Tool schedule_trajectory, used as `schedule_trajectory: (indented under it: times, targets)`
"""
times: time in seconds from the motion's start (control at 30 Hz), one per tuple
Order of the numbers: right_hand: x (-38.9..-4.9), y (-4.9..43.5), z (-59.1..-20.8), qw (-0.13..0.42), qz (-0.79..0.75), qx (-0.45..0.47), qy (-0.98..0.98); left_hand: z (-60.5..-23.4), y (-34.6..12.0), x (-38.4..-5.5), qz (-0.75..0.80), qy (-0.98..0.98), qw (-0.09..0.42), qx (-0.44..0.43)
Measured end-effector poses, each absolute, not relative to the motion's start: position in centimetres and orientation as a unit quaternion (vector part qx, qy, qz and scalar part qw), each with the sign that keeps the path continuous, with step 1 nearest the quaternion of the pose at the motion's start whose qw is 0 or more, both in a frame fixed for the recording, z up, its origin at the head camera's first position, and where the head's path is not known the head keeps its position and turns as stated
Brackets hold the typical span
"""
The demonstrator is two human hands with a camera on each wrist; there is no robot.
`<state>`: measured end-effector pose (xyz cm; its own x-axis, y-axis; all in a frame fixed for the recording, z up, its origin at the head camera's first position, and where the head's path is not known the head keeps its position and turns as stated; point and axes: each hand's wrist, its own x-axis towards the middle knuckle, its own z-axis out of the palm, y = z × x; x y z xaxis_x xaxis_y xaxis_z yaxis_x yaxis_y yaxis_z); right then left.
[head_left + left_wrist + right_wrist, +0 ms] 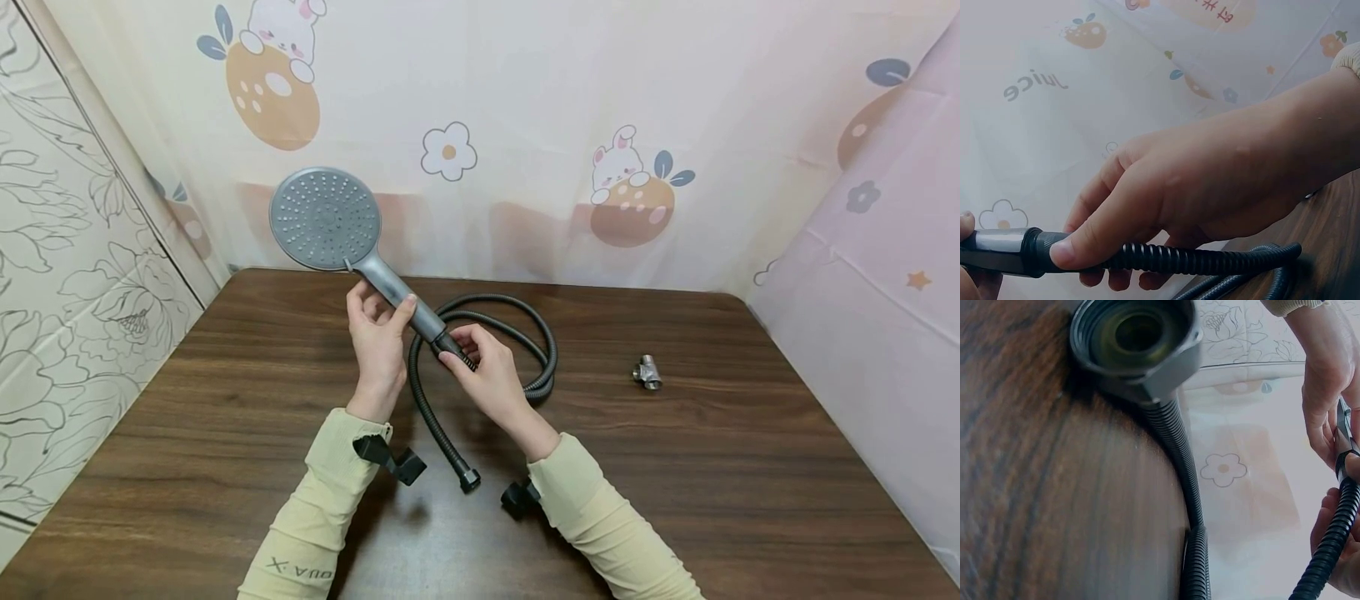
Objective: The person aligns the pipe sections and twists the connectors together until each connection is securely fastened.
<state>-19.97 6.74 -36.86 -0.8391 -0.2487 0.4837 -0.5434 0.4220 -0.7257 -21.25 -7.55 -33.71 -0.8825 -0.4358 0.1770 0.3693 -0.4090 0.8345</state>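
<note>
A grey shower head [326,218] with a round nozzle face is held tilted above the table, its face toward the head camera. My left hand [378,342] grips its handle [393,285], thumb on top. At the handle's lower end my right hand [491,375] pinches the black connector [1052,242] of a ribbed shower hose [1179,259], thumb on one side and fingers beneath. Connector and handle end meet in line. The rest of the hose loops on the table behind my right hand, and its free end, a hexagonal nut [469,480], lies between my forearms.
A small metal tee fitting [647,372] lies to the right on the brown wooden table [750,467]. A patterned curtain [525,100] hangs behind the table's back edge, with more patterned sheets at both sides.
</note>
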Motion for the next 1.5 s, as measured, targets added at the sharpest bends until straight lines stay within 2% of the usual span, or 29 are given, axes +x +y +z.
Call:
schedule_trajectory:
  times: [0.73,1.03,1.27,1.5]
  targets:
    - [-19.63,6.73,-36.81,0.144,0.454,0.24,-0.846,-33.65,-7.5,-21.24,-0.837,-0.49,0.24,0.035]
    - [-19.73,6.72,-36.75,0.108,0.455,0.239,-0.851,-33.76,-7.6,-21.33,-0.839,-0.488,0.236,0.035]
    - [-19.75,6.52,-36.82,0.154,0.486,0.223,-0.831,-33.7,-7.58,-21.35,-0.841,-0.486,0.234,0.036]
    - [-19.63,6.41,-36.81,0.169,0.487,0.218,-0.829,-33.63,-7.57,-21.26,-0.84,-0.489,0.233,0.043]
